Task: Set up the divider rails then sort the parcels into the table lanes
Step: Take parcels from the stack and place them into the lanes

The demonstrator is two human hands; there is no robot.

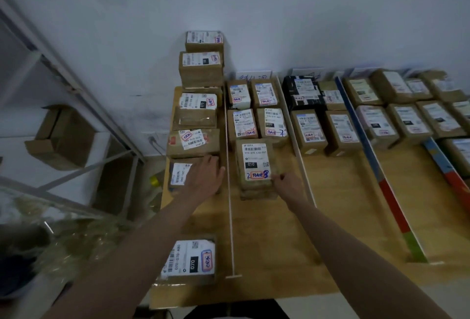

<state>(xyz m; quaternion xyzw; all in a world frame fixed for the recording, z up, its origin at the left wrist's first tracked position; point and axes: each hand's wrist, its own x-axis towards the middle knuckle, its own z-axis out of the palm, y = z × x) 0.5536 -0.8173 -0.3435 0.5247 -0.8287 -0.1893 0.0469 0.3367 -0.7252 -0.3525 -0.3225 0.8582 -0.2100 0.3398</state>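
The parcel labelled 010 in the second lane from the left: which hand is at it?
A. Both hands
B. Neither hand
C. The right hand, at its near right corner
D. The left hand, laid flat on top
C: the right hand touches the near right corner of the 010 parcel, while the left hand rests on a parcel in the leftmost lane.
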